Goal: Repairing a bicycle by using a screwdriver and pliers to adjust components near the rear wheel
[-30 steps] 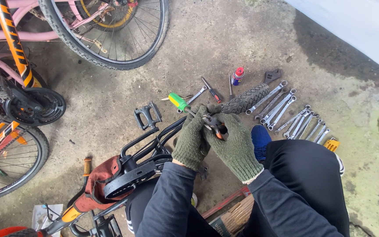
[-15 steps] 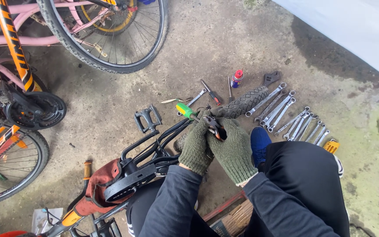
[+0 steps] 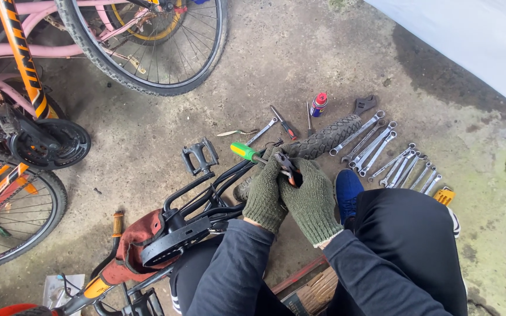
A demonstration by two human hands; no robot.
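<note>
The scene is seen from a single head-worn camera (no second view is supplied), aimed steeply down past the person's arms at the concrete floor [image 3: 300, 64]. The gloved hands are held close below the lens at centre frame, while bicycle wheels [image 3: 153, 47] are caught farther off along the upper edge.

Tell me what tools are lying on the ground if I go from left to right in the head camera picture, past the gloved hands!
Black pedal → green-handled screwdriver → spray can → adjustable wrench → row of spanners → orange tool.
</note>
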